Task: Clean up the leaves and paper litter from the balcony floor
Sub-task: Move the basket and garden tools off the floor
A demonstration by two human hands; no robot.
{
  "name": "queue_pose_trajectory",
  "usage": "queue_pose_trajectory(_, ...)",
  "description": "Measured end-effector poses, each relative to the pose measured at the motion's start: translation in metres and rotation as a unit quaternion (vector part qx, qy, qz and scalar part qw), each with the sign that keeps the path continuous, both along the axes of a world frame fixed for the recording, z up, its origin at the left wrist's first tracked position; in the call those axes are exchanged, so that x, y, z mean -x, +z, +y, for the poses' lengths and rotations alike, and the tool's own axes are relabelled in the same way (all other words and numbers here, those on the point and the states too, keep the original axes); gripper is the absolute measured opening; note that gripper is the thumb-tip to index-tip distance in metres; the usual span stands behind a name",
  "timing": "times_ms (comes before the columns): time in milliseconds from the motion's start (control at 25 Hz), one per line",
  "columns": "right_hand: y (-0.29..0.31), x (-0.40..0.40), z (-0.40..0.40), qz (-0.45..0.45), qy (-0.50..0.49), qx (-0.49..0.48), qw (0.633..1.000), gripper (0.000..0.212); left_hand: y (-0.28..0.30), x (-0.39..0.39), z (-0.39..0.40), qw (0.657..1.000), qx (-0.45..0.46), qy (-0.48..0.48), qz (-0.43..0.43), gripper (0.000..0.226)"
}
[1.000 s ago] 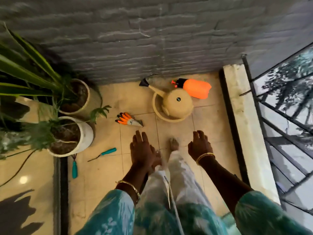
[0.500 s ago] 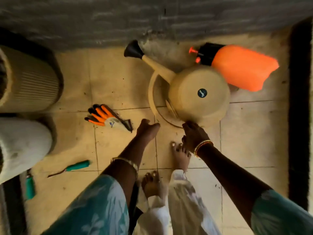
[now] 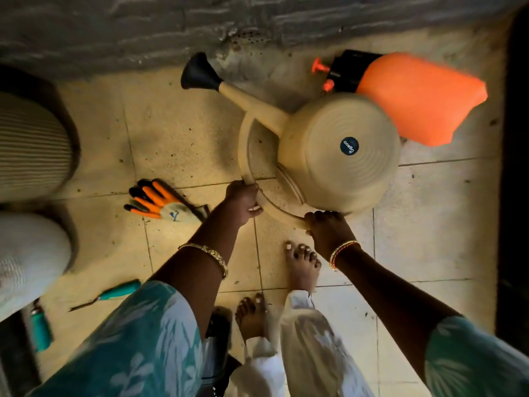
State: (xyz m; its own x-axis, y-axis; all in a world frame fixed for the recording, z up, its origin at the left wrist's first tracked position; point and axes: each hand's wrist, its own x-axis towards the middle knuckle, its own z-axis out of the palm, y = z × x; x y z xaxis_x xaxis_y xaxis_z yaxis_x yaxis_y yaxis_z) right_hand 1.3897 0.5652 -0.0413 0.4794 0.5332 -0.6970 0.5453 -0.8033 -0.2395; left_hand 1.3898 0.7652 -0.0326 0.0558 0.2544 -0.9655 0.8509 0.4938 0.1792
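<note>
Nearest me: two bare feet on the beige tiled floor (image 3: 177, 144), white trouser legs, teal patterned sleeves, a bangle on each wrist.

Item 1, left hand (image 3: 242, 200): fingers curled round the left part of the watering can's big loop handle, gripping it.

Item 2, right hand (image 3: 326, 227): fingers curled over the same loop at its near edge, gripping it just under the can body.

Item 3, watering can (image 3: 340, 151): beige plastic, lying on its side at the middle of the floor, ribbed round base with a dark round sticker facing me, long spout ending in a black rose that points toward the wall.

Item 4, orange sprayer bottle (image 3: 420, 96): lying just beyond the can, black cap and orange pump knob toward the wall.

Item 5, orange-and-black gloves (image 3: 160, 203): on the tiles left of my left hand.

Item 6, teal-handled tool (image 3: 114, 293), lower left; two pots at the left edge.

I can make out no leaves or paper litter, only small specks.

Change noted: half a second ago the left hand hung short of the handle and the right only touched the can; both have since closed on the loop.
</note>
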Motion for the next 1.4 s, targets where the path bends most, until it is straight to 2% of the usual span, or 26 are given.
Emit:
queue_pose_trajectory(160,0.042,-0.005,-0.015,0.031,-0.032,-0.066,0.997,0.035,0.045,-0.011,-0.005,0.999,-0.001,-0.023,-0.027,0.032)
queue_pose_trajectory(360,0.112,0.009,-0.036,0.091,-0.083,-0.059,0.991,0.040,0.119,-0.004,-0.024,0.999,0.031,-0.010,-0.038,0.017)
queue_pose_trajectory(440,0.146,0.025,-0.047,0.079,-0.118,-0.073,0.987,0.037,0.153,0.010,-0.033,0.998,0.046,-0.004,-0.047,0.018)
queue_pose_trajectory(600,0.236,0.067,-0.066,0.011,-0.207,-0.141,0.968,0.032,0.242,0.042,-0.050,0.992,0.096,-0.013,-0.082,0.038)
queue_pose_trajectory(760,0.337,0.129,-0.076,-0.041,-0.337,-0.122,0.932,0.029,0.331,0.082,-0.068,0.981,0.152,-0.037,-0.113,0.041)
queue_pose_trajectory(880,0.401,0.181,-0.081,-0.049,-0.431,-0.088,0.897,0.034,0.393,0.113,-0.093,0.971,0.180,-0.101,-0.122,0.041)
queue_pose_trajectory(1000,0.449,0.223,-0.082,-0.038,-0.479,-0.092,0.872,0.032,0.443,0.145,-0.125,0.959,0.180,-0.173,-0.133,0.038)
queue_pose_trajectory(1160,0.488,0.282,-0.093,-0.054,-0.541,-0.106,0.833,0.037,0.484,0.195,-0.170,0.934,0.181,-0.274,-0.141,0.043)
queue_pose_trajectory(1240,0.499,0.313,-0.104,-0.070,-0.586,-0.099,0.801,0.041,0.497,0.214,-0.190,0.927,0.199,-0.292,-0.127,0.031)
queue_pose_trajectory(1320,0.510,0.349,-0.121,-0.086,-0.620,-0.086,0.775,0.042,0.513,0.237,-0.214,0.924,0.215,-0.300,-0.098,0.008)
queue_pose_trajectory(1400,0.518,0.388,-0.140,-0.095,-0.644,-0.067,0.756,0.042,0.524,0.264,-0.239,0.920,0.219,-0.313,-0.087,0.014)
